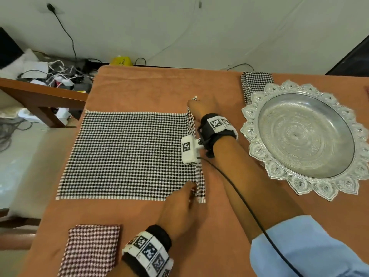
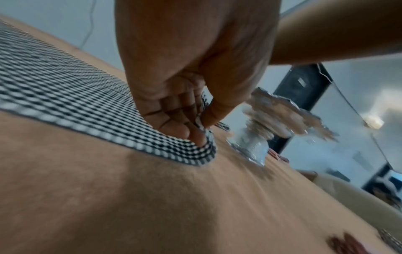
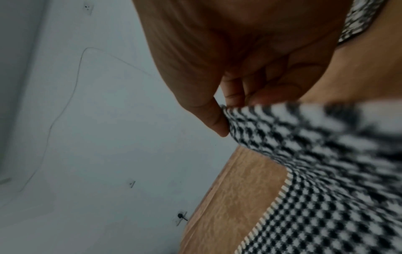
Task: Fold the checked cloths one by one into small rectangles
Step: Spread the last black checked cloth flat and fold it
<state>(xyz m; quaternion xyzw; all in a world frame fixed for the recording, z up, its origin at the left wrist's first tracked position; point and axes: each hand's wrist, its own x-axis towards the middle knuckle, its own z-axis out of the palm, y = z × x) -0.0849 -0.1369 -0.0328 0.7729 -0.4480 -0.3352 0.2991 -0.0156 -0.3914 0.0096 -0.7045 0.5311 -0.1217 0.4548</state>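
Orange tabletop (image 1: 159, 86); hands pinch cloth (image 1: 127, 154) right edge

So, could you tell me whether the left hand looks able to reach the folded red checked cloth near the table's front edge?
Probably yes. The red checked cloth lies beside the left hand with only bare table cover between, but that hand pinches the black checked cloth and would have to let go first.

ornate silver tray (image 1: 252, 124), orange table cover (image 1: 151, 86), tangled cables (image 1: 60, 73), yellow bag (image 1: 121, 61)
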